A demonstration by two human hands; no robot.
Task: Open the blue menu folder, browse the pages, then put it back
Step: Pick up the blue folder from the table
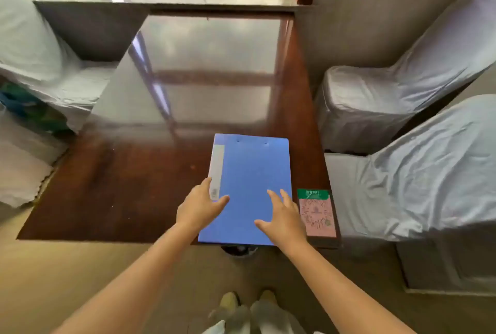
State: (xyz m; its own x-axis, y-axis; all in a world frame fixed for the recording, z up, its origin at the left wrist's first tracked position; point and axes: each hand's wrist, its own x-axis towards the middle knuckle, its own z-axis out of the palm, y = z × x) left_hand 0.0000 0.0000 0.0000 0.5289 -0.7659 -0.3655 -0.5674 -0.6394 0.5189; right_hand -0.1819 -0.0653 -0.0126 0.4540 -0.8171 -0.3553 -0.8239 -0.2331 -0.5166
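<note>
The blue menu folder (252, 172) lies closed and flat on the dark wooden table (120, 194), near its front right corner, spine with a white label strip on the left. My left hand (200, 206) rests over the folder's lower left edge by the spine, fingers spread. Over the folder's lower right part my right hand (283, 217) hovers or rests with fingers apart. Neither hand grips anything.
A pink and green card (318, 213) lies on the table just right of the folder. Chairs in white covers stand at the right (402, 108) and at the left (35, 60). A window sill runs behind the table. My feet show below.
</note>
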